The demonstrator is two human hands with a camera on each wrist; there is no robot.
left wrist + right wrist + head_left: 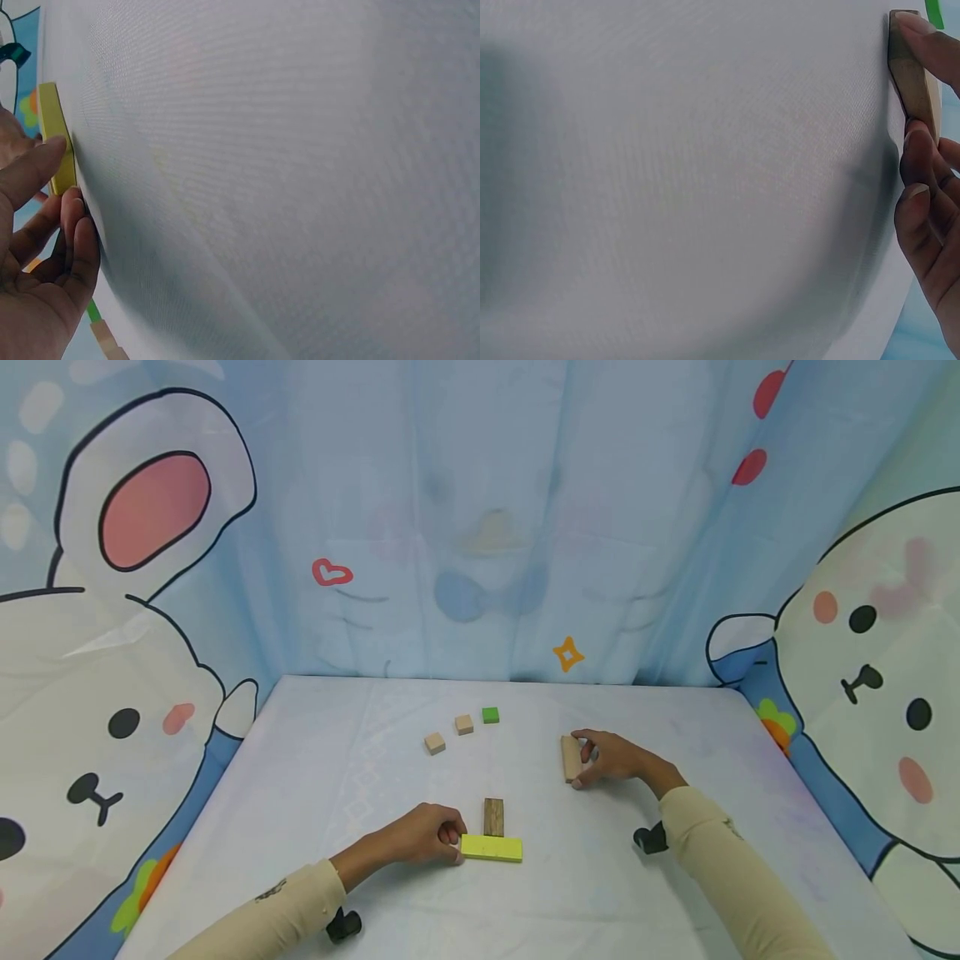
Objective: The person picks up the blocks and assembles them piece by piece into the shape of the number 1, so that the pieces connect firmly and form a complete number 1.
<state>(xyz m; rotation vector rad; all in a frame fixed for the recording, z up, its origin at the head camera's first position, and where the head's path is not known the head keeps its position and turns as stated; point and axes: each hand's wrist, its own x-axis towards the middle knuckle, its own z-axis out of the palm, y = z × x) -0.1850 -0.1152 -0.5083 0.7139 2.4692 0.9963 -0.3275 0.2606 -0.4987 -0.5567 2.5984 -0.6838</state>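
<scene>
A long yellow block (pixel 491 848) lies crosswise on the white-covered table, touching the near end of a darker brown wooden block (pixel 493 817). My left hand (pixel 423 833) pinches the yellow block's left end between thumb and fingers. In the left wrist view the thumb lies against the yellow block (pixel 52 112), with fingertips at its lower end. Farther right, my right hand (pixel 618 756) grips a pale wooden block (pixel 571 758) by its two ends. The right wrist view shows the thumb on one end of that wooden block (pixel 911 79) and fingers at the other.
Two small pale wooden cubes, one nearer (pixel 434 743) and one farther (pixel 463 724), sit toward the table's back. A green block (pixel 491 715) is right of them. A printed curtain (pixel 480 527) hangs behind the table (pixel 360 693).
</scene>
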